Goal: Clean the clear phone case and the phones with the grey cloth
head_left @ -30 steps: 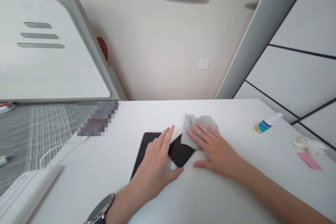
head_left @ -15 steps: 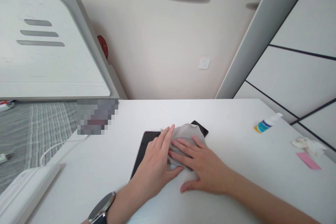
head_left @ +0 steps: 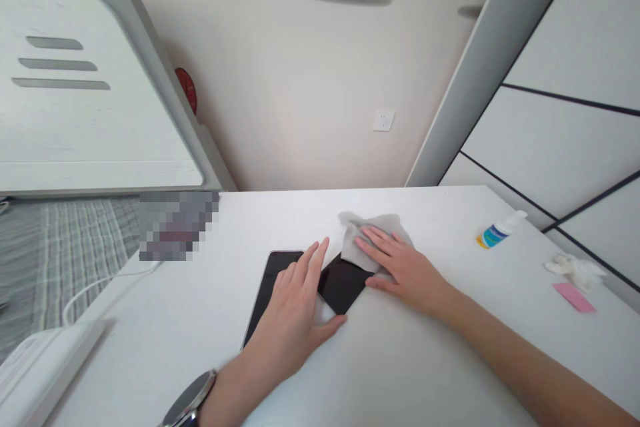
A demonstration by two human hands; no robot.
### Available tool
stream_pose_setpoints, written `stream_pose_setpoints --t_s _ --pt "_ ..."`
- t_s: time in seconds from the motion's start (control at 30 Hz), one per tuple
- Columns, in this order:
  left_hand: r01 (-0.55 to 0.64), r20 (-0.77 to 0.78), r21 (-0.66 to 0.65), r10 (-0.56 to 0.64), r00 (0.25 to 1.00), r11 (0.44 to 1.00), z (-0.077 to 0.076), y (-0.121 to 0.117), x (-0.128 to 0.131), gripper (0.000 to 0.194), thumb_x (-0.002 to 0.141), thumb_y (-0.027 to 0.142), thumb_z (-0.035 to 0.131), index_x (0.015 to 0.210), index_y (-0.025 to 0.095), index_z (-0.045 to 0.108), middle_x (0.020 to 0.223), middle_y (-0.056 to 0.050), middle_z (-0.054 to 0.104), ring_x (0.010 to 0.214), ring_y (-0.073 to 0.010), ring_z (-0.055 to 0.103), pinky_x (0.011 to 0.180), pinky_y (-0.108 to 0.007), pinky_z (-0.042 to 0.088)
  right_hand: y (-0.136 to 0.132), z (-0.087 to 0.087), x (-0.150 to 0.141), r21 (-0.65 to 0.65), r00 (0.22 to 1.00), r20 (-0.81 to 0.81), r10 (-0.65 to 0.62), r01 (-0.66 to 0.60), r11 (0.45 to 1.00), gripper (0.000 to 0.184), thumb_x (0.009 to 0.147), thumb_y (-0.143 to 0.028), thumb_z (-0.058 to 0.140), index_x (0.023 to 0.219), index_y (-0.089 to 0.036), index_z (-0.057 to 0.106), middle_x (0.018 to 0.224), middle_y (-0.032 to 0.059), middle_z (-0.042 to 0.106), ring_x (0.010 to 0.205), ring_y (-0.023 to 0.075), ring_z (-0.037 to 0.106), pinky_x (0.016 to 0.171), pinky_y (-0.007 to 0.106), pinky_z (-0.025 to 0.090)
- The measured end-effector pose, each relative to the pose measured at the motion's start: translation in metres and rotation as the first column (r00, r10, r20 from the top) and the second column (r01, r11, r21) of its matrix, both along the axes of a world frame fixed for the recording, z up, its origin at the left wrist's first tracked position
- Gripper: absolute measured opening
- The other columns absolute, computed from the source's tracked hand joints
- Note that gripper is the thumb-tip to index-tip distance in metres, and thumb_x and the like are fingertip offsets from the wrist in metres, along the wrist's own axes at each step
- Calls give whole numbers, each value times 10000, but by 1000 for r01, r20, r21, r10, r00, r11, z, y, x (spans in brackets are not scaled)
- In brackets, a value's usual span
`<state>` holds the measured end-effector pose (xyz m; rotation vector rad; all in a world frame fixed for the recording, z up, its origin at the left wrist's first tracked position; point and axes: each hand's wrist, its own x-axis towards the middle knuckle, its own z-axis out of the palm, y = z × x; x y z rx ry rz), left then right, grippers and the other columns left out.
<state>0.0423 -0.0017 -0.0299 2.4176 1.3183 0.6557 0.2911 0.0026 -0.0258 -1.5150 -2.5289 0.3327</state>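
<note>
Smooth white tabletop (head_left: 200,327) meets a pale wall (head_left: 290,93). On it, a glossy black phone-like slab (head_left: 345,285) lies slantwise, its far end under a thin grey cloth (head_left: 393,221). I judge the slab stiff, light, slippery and scratchable, best held by its edges; the cloth seems soft, likely to bunch unless kept flat. The right hand (head_left: 403,270) lies flat on the cloth, fingers splayed. The left hand (head_left: 295,313) is outstretched, gripping nothing, at the slab's left edge, partly hiding a larger black tablet (head_left: 264,290). Well apart sits a white bottle with a blue-and-yellow label (head_left: 500,231).
</note>
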Motion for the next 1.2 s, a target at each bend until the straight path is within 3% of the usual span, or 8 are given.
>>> stream_pose_setpoints --t_s 0.07,0.2,0.4,0.57,0.67,0.77,0.93,1.2 --pt "0 -6 -9 0 1000 1000 0 -1 -1 1206 758 308 842 1619 343 -1 1624 -143 354 1396 -379 460 1106 -570 416 -6 -1 -4 4 1000 -13 17 -17 1000 942 897 -812 413 1620 -238 229 1686 107 166 1567 327 144 1258 601 129" --pt "16 -20 -3 -16 1000 1000 0 0 -1 1188 776 283 816 1620 329 -20 1634 -143 337 1447 -371 397 1131 -561 391 -17 2 -20 -84 944 -105 312 -322 943 1038 853 -854 426 1635 -247 114 1691 71 161 1571 285 144 1281 540 73" --pt "-7 -22 -3 7 1000 1000 1 0 1 1200 767 317 838 1615 345 -11 1613 -153 364 1382 -381 468 1099 -573 416 -5 3 -5 9 1000 13 10 -10 1000 917 923 -798 363 1615 -208 238 1680 102 192 1566 301 167 1260 600 126" --pt "23 -28 -6 -23 999 1000 1 -1 0 1164 792 265 784 1619 319 -33 1631 -162 327 1438 -382 399 1124 -576 388 -17 3 -21 -64 946 -97 308 -315 947 1001 864 -849 415 1628 -252 168 1682 59 203 1564 268 180 1281 546 103" --pt "8 -27 3 -8 1000 1000 3 -2 1 1159 797 307 797 1617 326 -22 1625 -152 340 1423 -374 415 1119 -567 396 -6 2 -14 -3 988 -30 154 -154 988 805 969 -739 361 1609 -263 252 1671 65 245 1554 272 221 1266 593 123" --pt "-3 -36 -8 3 999 1000 4 -2 2 1173 788 313 814 1612 336 -20 1623 -145 344 1390 -363 451 1111 -562 405 -2 1 -9 57 999 31 -34 32 998 854 953 -760 362 1604 -213 278 1668 106 238 1558 318 193 1246 636 145" --pt "14 -44 -2 -14 999 1000 2 -1 1 1179 778 241 786 1612 319 -43 1628 -151 331 1433 -366 397 1131 -560 383 -18 4 -31 -20 953 -86 290 -293 956 1035 852 -873 376 1623 -205 203 1676 68 229 1563 258 188 1288 517 96" --pt "-6 -117 97 17 993 995 2 -4 1 1078 826 331 734 1622 256 10 1628 -174 337 1339 -372 492 1075 -562 429 14 -10 9 114 997 39 -71 66 991 917 940 -782 345 1621 -183 211 1678 114 219 1565 275 177 1257 567 198"
